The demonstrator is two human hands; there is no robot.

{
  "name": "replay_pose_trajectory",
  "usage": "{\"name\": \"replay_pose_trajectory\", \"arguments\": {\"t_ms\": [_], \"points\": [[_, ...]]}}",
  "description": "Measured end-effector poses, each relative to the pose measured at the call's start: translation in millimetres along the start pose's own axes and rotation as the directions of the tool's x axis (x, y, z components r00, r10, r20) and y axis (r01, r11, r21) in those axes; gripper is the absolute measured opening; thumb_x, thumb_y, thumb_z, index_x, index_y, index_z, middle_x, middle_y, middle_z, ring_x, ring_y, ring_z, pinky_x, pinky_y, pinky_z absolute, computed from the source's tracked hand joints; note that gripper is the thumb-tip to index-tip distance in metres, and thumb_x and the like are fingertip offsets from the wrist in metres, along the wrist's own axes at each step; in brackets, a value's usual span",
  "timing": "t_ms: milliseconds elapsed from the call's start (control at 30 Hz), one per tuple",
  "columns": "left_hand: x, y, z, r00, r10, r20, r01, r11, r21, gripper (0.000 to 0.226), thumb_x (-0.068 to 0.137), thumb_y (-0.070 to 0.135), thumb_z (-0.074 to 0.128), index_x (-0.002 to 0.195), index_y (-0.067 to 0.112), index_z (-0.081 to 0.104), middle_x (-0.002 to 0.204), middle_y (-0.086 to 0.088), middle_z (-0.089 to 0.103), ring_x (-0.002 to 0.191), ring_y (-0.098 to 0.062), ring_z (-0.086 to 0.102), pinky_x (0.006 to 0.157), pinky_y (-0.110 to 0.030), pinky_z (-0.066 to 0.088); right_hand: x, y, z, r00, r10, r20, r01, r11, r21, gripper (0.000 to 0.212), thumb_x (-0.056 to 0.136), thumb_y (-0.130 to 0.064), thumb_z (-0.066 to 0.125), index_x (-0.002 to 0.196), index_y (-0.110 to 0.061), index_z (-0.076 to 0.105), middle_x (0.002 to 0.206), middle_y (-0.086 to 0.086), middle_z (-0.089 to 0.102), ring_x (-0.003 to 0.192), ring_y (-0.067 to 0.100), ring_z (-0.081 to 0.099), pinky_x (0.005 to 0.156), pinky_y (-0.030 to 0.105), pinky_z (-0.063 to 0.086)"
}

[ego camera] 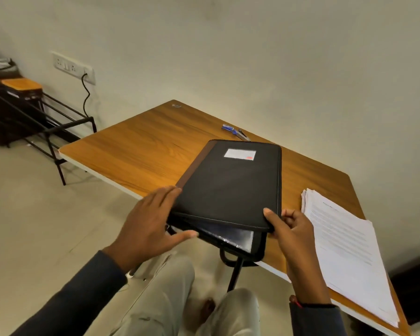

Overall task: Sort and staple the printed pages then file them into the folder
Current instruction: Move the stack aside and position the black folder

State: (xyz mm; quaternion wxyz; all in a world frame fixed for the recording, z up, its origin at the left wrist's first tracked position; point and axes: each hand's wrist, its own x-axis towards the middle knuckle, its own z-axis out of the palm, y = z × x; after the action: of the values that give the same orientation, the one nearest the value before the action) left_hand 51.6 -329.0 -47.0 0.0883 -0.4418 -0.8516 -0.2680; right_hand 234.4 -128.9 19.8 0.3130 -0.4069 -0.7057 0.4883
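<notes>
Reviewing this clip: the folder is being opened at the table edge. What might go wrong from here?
1. The folder overhangs the near edge of the table, and the right hand pinches only a corner of its cover. It may slide towards the lap.
2. The printed pages lie by that edge beside the right forearm. A sweep of the arm may scatter them.

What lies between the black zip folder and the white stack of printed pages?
In the head view: the right hand, pinching the cover of the black zip folder; farther back, bare wooden table.
</notes>
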Motion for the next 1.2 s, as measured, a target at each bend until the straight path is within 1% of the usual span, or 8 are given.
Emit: {"name": "replay_pose_trajectory", "arguments": {"t_ms": [233, 333, 433, 600, 700, 900, 1067, 1200], "points": [[58, 31, -12, 0.964, 0.117, -0.241, -0.155, 0.977, -0.147, 0.066, 0.078, 0.047, 0.049, 0.139, 0.023, 0.04, 0.127, -0.002, 0.063, 0.078, -0.027, 0.071, 0.054, -0.034, 0.056, 9, -50, 17, 0.922, -0.339, 0.185, 0.283, 0.92, 0.272, 0.041, 0.091, -0.043, 0.049, 0.124, -0.021, 0.058, 0.119, -0.009, 0.068, 0.111, 0.009, 0.064, 0.088, 0.03, 0.056], [64, 18, -17, 0.953, -0.064, -0.297, -0.06, 0.918, -0.392, 0.06, 0.091, 0.035, 0.062, 0.144, 0.025, 0.034, 0.13, 0.002, 0.06, 0.092, -0.018, 0.07, 0.07, -0.036, 0.061, 22, -24, 29, 0.921, -0.306, 0.239, 0.291, 0.952, 0.098, 0.038, 0.091, -0.043, 0.054, 0.128, -0.034, 0.053, 0.128, -0.016, 0.062, 0.118, -0.002, 0.057, 0.102, 0.034, 0.049], [67, 2, -28, 0.895, -0.261, -0.361, 0.015, 0.828, -0.561, 0.059, 0.092, 0.031, 0.061, 0.142, 0.023, 0.031, 0.119, 0.005, 0.06, 0.088, 0.002, 0.064, 0.067, -0.011, 0.053, 33, 24, 42, 0.912, -0.256, 0.321, 0.338, 0.911, -0.235, 0.052, 0.091, -0.053, 0.054, 0.139, -0.04, 0.041, 0.147, -0.017, 0.044, 0.136, 0.001, 0.039, 0.114, 0.039, 0.037], [83, -27, -48, 0.777, -0.499, -0.385, 0.112, 0.711, -0.694, 0.064, 0.096, 0.023, 0.055, 0.148, 0.014, 0.018, 0.126, 0.003, 0.049, 0.105, -0.006, 0.054, 0.071, -0.004, 0.046, 38, 77, 54, 0.891, -0.2, 0.408, 0.415, 0.724, -0.551, 0.095, 0.071, -0.091, 0.005, 0.149, -0.041, 0.028, 0.161, -0.015, 0.015, 0.149, 0.006, 0.01, 0.123, 0.037, 0.005], [85, -62, -48, 0.692, -0.606, -0.391, 0.217, 0.692, -0.689, 0.069, 0.095, 0.017, 0.058, 0.149, 0.009, 0.016, 0.144, -0.006, 0.043, 0.126, -0.017, 0.047, 0.097, -0.027, 0.044, 47, 82, 50, 0.896, -0.17, 0.411, 0.388, 0.749, -0.537, 0.089, 0.072, -0.089, 0.015, 0.146, -0.044, 0.033, 0.16, -0.019, 0.014, 0.148, 0.0, 0.008, 0.121, 0.033, 0.0], [56, -119, -28, 0.477, -0.873, -0.103, 0.671, 0.437, -0.6, 0.076, 0.084, 0.029, 0.074, 0.132, -0.004, 0.026, 0.134, -0.025, 0.05, 0.119, -0.045, 0.053, 0.096, -0.049, 0.048, 58, 78, 44, 0.869, -0.114, 0.482, 0.373, 0.791, -0.485, 0.056, 0.074, -0.074, 0.041, 0.128, -0.062, 0.028, 0.154, -0.028, 0.016, 0.144, -0.007, 0.009, 0.121, 0.031, 0.0], [40, -118, -21, 0.419, -0.894, -0.158, 0.839, 0.448, -0.31, 0.095, 0.073, 0.049, 0.078, 0.132, -0.008, 0.029, 0.134, -0.029, 0.039, 0.121, -0.046, 0.041, 0.097, -0.055, 0.042, 69, 82, 30, 0.84, -0.14, 0.525, 0.411, 0.795, -0.446, 0.06, 0.072, -0.084, 0.039, 0.127, -0.061, 0.028, 0.152, -0.031, 0.014, 0.143, -0.01, 0.007, 0.12, 0.027, -0.002], [55, -102, -22, 0.604, -0.722, -0.338, 0.739, 0.666, -0.102, 0.107, 0.069, 0.04, 0.083, 0.144, 0.0, 0.018, 0.148, -0.027, 0.021, 0.135, -0.047, 0.022, 0.105, -0.063, 0.028, 73, 92, 26, 0.849, -0.185, 0.495, 0.431, 0.784, -0.447, 0.07, 0.065, -0.094, 0.034, 0.127, -0.062, 0.03, 0.158, -0.026, 0.006, 0.145, -0.007, 0.008, 0.122, 0.03, 0.001]]}}
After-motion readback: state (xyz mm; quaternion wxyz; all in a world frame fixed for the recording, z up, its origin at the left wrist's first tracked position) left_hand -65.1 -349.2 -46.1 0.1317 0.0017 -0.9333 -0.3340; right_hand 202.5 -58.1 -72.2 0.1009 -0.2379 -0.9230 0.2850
